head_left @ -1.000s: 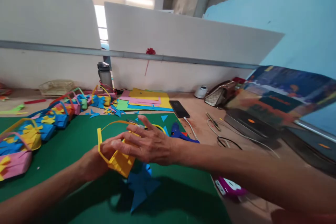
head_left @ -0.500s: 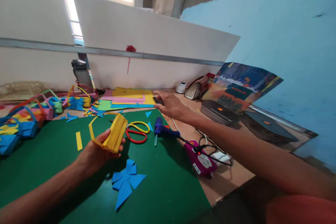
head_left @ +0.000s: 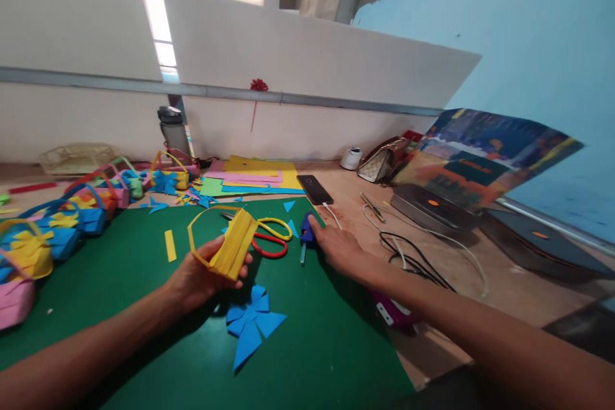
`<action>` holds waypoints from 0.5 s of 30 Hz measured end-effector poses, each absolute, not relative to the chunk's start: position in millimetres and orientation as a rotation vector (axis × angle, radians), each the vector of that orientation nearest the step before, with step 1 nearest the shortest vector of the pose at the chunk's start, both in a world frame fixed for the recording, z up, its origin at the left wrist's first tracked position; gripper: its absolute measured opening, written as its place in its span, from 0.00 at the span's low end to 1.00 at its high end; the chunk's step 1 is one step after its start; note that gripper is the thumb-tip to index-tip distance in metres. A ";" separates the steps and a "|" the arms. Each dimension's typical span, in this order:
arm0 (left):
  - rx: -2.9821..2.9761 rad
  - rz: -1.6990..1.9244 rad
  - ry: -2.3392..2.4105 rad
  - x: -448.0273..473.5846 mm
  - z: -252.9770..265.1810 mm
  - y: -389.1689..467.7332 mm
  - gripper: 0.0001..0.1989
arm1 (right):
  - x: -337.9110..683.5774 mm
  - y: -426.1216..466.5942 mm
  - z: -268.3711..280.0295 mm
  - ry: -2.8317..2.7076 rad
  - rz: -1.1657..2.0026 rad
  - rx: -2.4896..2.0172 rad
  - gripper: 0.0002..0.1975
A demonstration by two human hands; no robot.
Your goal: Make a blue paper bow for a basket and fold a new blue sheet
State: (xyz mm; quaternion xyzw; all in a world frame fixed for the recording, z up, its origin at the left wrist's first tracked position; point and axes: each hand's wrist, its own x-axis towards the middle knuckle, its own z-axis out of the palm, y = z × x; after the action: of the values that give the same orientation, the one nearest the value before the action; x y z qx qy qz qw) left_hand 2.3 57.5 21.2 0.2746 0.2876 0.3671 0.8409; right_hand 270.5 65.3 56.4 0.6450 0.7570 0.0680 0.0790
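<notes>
My left hand [head_left: 206, 275] is closed around a small yellow paper basket [head_left: 235, 243] with a thin loop handle, tilted above the green mat [head_left: 158, 333]. My right hand [head_left: 341, 246] covers the handle of a blue glue gun [head_left: 307, 230], its fingers closed over it. The gun's clear glue stick [head_left: 302, 255] points toward me. Between the hands lie scissors [head_left: 271, 245] with one red and one yellow loop, partly behind the basket. Below the basket rests a blue cut-paper bow [head_left: 254, 323]. A yellow paper strip [head_left: 170, 246] lies left of it.
Finished paper baskets [head_left: 62, 234] line the left side. Coloured paper sheets [head_left: 259, 176] and scraps lie at the back, beside a phone [head_left: 314, 189] with a white cable. Black cords [head_left: 413, 259] and a purple power strip [head_left: 391, 314] are on the right, near dark cases [head_left: 432, 208].
My right hand has come back from the phone to the glue gun. My left hand still holds the yellow basket. The view has turned slightly left.
</notes>
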 end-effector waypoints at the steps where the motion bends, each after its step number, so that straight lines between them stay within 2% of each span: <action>1: 0.583 0.775 0.605 1.2 22.0 56.5 0.17 | 270.0 64.3 58.7 2.296 0.215 1.944 0.34; 5: 0.586 0.800 0.605 -11.2 22.3 52.6 0.17 | 266.4 59.2 82.4 2.437 0.283 1.955 0.37; 7: 0.581 0.818 0.600 -21.4 20.6 50.5 0.17 | 263.3 57.4 96.2 2.578 0.245 2.051 0.33; 11: 0.578 0.844 0.578 -40.9 15.8 45.5 0.19 | 248.6 52.8 100.4 2.928 -0.417 2.195 0.20; 13: 0.581 0.847 0.567 -46.6 13.7 44.1 0.21 | 236.9 46.7 89.3 2.932 -0.651 2.104 0.20; 15: 0.583 0.829 0.559 -49.2 11.8 44.5 0.22 | 225.1 37.3 76.6 2.813 -1.042 2.145 0.20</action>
State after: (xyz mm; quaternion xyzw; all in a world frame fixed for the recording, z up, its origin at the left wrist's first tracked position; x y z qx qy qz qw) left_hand -49.2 44.5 11.8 0.2754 0.2639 0.3918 0.8373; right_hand 225.1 37.3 76.6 0.5601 0.7346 -0.2722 -0.2695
